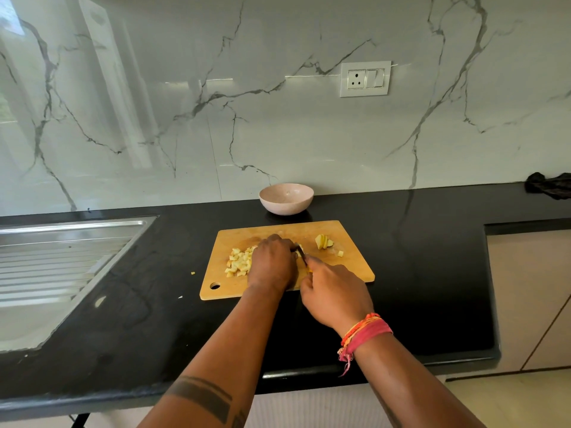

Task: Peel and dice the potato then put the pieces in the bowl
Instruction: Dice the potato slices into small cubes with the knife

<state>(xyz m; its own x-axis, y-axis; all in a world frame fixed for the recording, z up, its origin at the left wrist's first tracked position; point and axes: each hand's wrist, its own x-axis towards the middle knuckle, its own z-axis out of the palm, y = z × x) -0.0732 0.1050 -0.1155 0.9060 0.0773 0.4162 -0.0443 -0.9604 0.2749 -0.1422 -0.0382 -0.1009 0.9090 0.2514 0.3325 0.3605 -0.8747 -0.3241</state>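
We find no readable text, labels, brand names, numbers or signs anywhere in this view. The wall socket plate (365, 78) is plain white with no lettering we can make out. The bowl (286, 198) carries only faint speckles, not writing. The cutting board (287, 257) has bare wood and no stamp or logo. The forearm nearest us shows dark band markings (202, 396), but these are solid stripes, not letters. The wristband (364, 335) is plain coloured thread and cloth without print. The dark surface (417, 273) bears no marking either.
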